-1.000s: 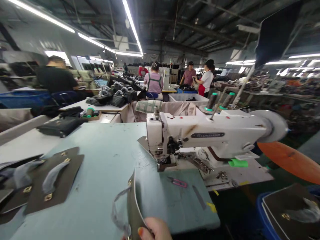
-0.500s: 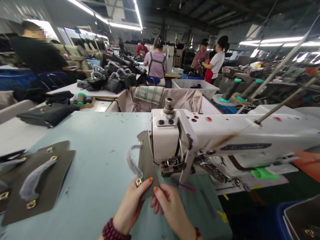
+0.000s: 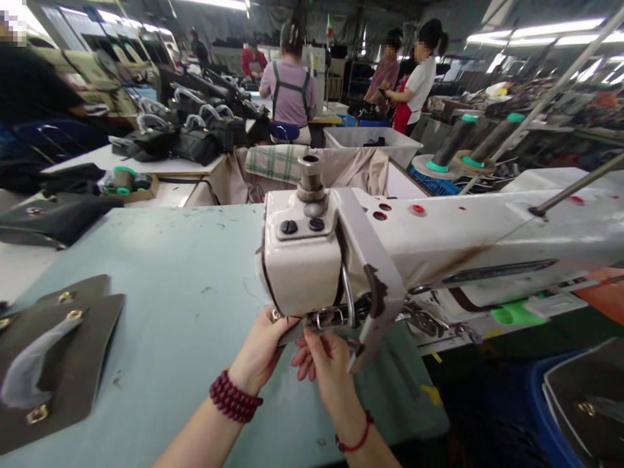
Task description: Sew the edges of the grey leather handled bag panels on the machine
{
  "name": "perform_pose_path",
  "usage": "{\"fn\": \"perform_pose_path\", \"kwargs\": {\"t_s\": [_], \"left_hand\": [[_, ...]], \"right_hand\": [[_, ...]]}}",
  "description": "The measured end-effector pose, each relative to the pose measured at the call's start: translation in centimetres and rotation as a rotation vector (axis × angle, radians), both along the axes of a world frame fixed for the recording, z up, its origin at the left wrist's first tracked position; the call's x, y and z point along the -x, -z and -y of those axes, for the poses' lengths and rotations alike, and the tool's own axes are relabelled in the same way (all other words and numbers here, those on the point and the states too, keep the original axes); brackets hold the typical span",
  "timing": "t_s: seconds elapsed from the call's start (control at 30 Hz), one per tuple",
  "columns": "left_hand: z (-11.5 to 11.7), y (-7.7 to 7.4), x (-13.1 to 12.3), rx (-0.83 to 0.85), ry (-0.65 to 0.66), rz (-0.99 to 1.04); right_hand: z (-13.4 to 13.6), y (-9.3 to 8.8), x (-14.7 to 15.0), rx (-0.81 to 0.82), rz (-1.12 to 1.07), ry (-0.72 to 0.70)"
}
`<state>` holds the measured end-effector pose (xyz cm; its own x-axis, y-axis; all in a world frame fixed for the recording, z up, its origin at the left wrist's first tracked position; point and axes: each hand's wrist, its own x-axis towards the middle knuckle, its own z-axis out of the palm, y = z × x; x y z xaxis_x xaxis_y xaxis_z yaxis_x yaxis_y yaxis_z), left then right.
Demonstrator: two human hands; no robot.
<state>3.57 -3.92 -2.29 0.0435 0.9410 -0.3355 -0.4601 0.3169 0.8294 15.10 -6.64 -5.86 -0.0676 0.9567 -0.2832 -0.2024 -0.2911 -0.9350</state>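
Note:
My left hand (image 3: 258, 351) is closed on a grey-brown leather bag panel (image 3: 291, 334), thumb on top, just left of the presser area of the white sewing machine (image 3: 302, 270). A small gold ring fitting (image 3: 275, 315) shows by that thumb. My right hand (image 3: 331, 370) pinches the panel's near right edge below the machine head, with its fingers curled underneath. Most of the panel and its wrapped handle are hidden behind the machine head, as is the needle.
Similar leather panels (image 3: 92, 364) with plastic-wrapped handles lie at the left of the pale green table (image 3: 185, 260). Thread cones (image 3: 453, 143) stand behind the machine. A blue bin (image 3: 529, 416) is at lower right. Black bags (image 3: 195, 140) are piled on a farther table, where co-workers sit and stand.
Both hands have moved forward with the panel, closer under the machine head. The panel's far end and handle have gone out of sight behind it. My view has come nearer the machine.

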Motion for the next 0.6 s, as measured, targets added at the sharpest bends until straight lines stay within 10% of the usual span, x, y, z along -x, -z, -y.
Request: {"fn": "perform_pose_path", "kwargs": {"t_s": [0.37, 0.6], "left_hand": [[0.1, -0.1, 0.2, -0.017, 0.006, -0.031], [0.3, 0.7, 2.0, 0.070, 0.287, -0.037]], "right_hand": [[0.0, -0.1, -0.2, 0.006, -0.052, -0.021], [0.3, -0.5, -0.9, -0.096, 0.026, -0.064]]}}
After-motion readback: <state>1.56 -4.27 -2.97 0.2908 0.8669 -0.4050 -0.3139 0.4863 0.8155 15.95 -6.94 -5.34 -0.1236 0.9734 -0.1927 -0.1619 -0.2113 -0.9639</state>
